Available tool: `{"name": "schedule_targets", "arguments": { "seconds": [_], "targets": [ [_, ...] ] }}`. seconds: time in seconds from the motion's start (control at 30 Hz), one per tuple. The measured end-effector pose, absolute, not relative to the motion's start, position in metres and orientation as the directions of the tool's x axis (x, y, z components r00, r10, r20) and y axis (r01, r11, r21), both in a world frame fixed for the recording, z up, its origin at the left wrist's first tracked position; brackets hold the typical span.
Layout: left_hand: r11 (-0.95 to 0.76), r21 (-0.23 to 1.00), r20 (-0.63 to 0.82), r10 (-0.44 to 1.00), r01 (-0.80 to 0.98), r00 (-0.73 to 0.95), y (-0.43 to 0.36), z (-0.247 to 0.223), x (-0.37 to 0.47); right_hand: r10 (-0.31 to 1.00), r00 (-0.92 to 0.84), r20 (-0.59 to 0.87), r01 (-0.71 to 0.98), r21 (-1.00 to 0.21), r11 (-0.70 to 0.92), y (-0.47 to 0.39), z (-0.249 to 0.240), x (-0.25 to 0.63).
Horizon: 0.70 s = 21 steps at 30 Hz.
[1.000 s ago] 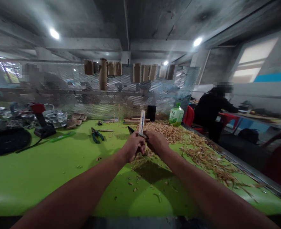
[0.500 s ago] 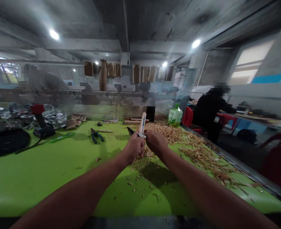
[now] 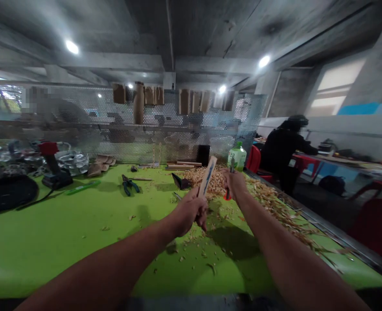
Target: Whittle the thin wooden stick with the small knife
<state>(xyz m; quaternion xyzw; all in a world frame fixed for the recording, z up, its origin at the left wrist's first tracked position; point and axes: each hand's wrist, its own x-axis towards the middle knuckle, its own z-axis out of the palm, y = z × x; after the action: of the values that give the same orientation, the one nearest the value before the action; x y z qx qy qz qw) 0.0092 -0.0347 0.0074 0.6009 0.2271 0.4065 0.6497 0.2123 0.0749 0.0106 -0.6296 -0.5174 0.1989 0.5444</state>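
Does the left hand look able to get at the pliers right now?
Probably: nothing tall seems to stand between the left hand and the pliers. But it grips a stick, which it may need to put down first.

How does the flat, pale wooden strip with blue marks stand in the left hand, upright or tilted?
Tilted: the strip rises from the left hand, top leaning right.

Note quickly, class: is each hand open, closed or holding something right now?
Left hand: closed, holding a blue-marked wooden strip.
Right hand: closed around a slim tool, red-orange at its lower end.
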Motion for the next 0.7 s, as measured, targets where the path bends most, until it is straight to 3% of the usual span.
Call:
{"name": "schedule_targets", "arguments": {
  "seconds": [0.07, 0.17, 0.27, 0.43, 0.5, 0.57, 0.63, 0.7],
  "targets": [
    [-0.059, 0.966, 0.189, 0.826, -0.252, 0.532, -0.022, 0.004, 0.004, 0.938, 0.243, 0.246, 0.139, -0.966, 0.217, 0.071, 0.011, 0.201],
    [-0.055, 0.987, 0.133, 0.811, -0.151, 0.569, -0.007, -0.004, -0.002, 0.983, 0.014, 0.181, -0.184, -0.966, 0.181, 0.065, 0.011, 0.187],
    [-0.008, 0.998, 0.051, 0.755, -0.068, 0.653, -0.002, -0.011, -0.003, 0.982, -0.017, 0.186, -0.243, -0.954, 0.176, 0.058, 0.009, 0.175],
    [0.015, 0.974, 0.125, 0.8, -0.228, 0.587, -0.002, -0.005, 0.0, 0.983, -0.08, 0.167, -0.238, -0.961, 0.144, 0.048, 0.007, 0.157],
    [0.013, 0.968, 0.126, 0.836, -0.249, 0.534, -0.001, -0.001, -0.001, 0.979, -0.075, 0.19, -0.201, -0.964, 0.171, 0.048, 0.006, 0.153],
    [0.024, 0.961, 0.12, 0.863, -0.277, 0.491, 0.001, 0.002, -0.003, 0.962, -0.01, 0.274, -0.06, -0.96, 0.273, 0.05, 0.004, 0.153],
    [0.027, 0.949, 0.132, 0.871, -0.315, 0.473, 0.005, 0.002, -0.006, 0.912, 0.066, 0.404, 0.253, -0.891, 0.377, 0.052, 0.003, 0.156],
    [0.016, 0.942, 0.15, 0.874, -0.336, 0.462, 0.008, 0.0, -0.007, 0.858, 0.081, 0.508, 0.627, -0.695, 0.353, 0.052, 0.003, 0.158]
  ]
}}
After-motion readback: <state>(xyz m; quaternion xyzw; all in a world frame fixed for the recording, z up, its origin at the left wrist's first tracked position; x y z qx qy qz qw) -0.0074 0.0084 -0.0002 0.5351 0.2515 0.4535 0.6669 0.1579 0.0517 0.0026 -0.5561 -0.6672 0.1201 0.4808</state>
